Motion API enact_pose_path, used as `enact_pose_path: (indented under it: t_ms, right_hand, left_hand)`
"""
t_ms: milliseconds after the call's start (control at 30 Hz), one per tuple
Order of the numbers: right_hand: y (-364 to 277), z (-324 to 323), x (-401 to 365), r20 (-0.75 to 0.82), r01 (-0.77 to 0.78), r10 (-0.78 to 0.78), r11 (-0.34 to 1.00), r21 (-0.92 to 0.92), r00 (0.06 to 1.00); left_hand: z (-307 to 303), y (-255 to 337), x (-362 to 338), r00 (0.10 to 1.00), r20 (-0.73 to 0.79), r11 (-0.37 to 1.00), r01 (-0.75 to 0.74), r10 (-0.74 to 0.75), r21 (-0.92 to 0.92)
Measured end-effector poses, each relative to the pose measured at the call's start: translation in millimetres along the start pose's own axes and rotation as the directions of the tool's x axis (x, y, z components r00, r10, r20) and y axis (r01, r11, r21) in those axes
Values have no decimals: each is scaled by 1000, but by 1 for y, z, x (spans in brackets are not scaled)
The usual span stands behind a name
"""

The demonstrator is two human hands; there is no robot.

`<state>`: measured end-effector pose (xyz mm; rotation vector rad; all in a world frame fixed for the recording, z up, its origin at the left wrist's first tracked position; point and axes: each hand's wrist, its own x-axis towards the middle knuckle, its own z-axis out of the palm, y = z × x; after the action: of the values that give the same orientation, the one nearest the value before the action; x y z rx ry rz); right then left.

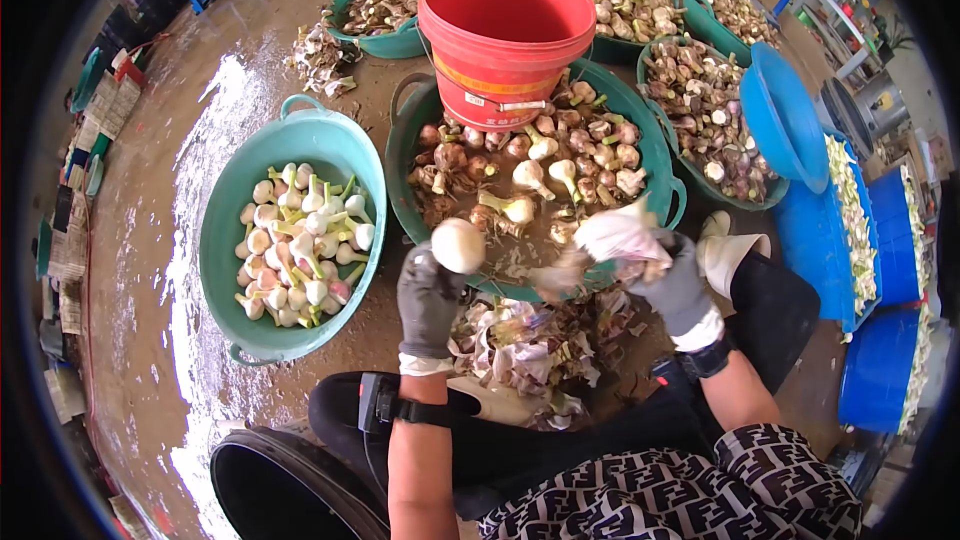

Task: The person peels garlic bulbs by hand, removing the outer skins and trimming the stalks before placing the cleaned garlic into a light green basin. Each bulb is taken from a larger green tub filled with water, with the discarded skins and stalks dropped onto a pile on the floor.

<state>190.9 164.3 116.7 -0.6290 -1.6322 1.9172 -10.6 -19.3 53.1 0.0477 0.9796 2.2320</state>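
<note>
My left hand (pixel 428 300), in a grey glove, holds a peeled white garlic bulb (pixel 458 245) by its lower side. My right hand (pixel 675 280), gloved too, grips loose garlic skins (pixel 622 237), pale purple and blurred at their edge. Both hands are over the near rim of a green tub (pixel 660 180) of unpeeled garlic bulbs (pixel 530 175). A red bucket (pixel 490 60) stands in the back of that tub. On the left, a green basin (pixel 222 230) holds cleaned white bulbs (pixel 300 240). Below my hands lies a heap of peeled skins (pixel 525 345).
More tubs of garlic (pixel 700 120) stand behind and to the right. A blue basin (pixel 785 110) leans beside blue crates (pixel 885 370) at the right. At the lower left is a black bucket (pixel 290 485). The floor (pixel 160 290) looks wet on the left.
</note>
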Motion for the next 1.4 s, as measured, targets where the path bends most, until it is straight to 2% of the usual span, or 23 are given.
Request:
enact_pose_path:
  t_ms: [67, 100, 133, 167, 200, 300, 433, 500, 567, 633, 733, 767, 833, 867, 900, 967, 1000, 1033, 1067, 1133, 1200, 1267, 1400]
  right_hand:
    - [2, -17, 4, -29, -449, 485, 829, 333, 874]
    - [11, -25, 4, 183, -467, 485, 874, -134, 855]
    - [18, -31, 5, 358, -295, 549, 772, -562, 755]
    - [-1, -9, 4, 412, 120, 604, 464, -878, 682]
    - [3, 2, 7, 405, 112, 603, 463, -879, 687]
    - [20, 29, 22, 274, 182, 137, 468, -865, 952]
    - [27, 65, 43, 327, 403, -243, 412, -818, 913]
    - [34, 70, 42, 327, 364, -163, 331, -871, 931]
    - [39, 75, 38, 309, 314, -56, 185, -931, 949]
    - [46, 69, 39, 287, 283, -10, 204, -937, 958]
    - [55, 51, 45, 164, 128, 167, 207, -970, 972]
    - [57, 45, 47, 63, 9, 296, 181, -984, 953]
    - [63, 39, 43, 26, 11, 470, 35, -999, 882]
    - [66, 35, 41, -29, 47, 618, -106, -993, 786]
    - [90, 21, 36, 42, 186, 692, -134, -973, 721]
    - [80, 10, 54, 27, 79, 700, -42, -996, 714]
    - [73, 7, 64, 16, -29, 708, 53, -998, 706]
    - [63, 10, 71, -60, -123, 542, 81, -989, 838]
    - [78, -2, 86, 35, 25, 404, 28, -999, 914]
    - [106, -12, 106, -30, 71, 463, -200, -977, 886]
    - [127, -12, 102, -145, 43, 593, -292, -955, 792]
    - [140, -11, 101, -222, -38, 693, -271, -962, 686]
    - [122, -6, 91, -28, -63, 594, 38, -997, 804]
  left_hand:
    - [-13, 3, 9, 999, 34, 999, -33, 33, -4]
    - [-17, 1, 12, 998, 17, 998, -53, 52, 43]
    - [-6, 6, 11, 997, 2, 993, -73, 73, 88]
    - [2, 8, 9, 998, 8, 994, -69, 69, 87]
    - [8, 10, 7, 996, 27, 966, -93, 89, 241]
    - [14, -3, 3, 990, 58, 857, -139, 126, 497]
    - [28, -16, -9, 932, 277, 543, -361, 234, 758]
    - [31, -20, -12, 895, 347, 322, -429, 281, 844]
    - [37, -16, -15, 902, 361, 288, -420, 236, 861]
    - [38, -15, -17, 918, 363, 236, -392, 158, 889]
    - [31, -10, -14, 871, 483, 372, -478, 85, 796]
    - [31, -5, -17, 941, 338, 684, -224, -35, 694]
    - [24, 12, -12, 959, 283, 950, -68, -22, 303]
    - [36, 26, -11, 969, 141, 879, -243, 202, 410]
    - [40, 44, -12, 958, -99, 866, -196, 269, 461]
    - [25, 73, 2, 928, 172, 942, -314, 330, -118]
    - [36, 84, -4, 957, 40, 947, -278, 288, -164]
    - [36, 85, -3, 966, 11, 959, -255, 259, -123]
    - [36, 85, -2, 972, -19, 968, -234, 233, -86]
    - [33, 64, -1, 982, 35, 983, -186, 185, 17]
    - [10, 43, 10, 979, 201, 998, 46, -39, -31]
    - [12, 28, 11, 987, 108, 979, 96, -117, 179]
    - [0, -14, 14, 981, 129, 749, 23, -144, 662]
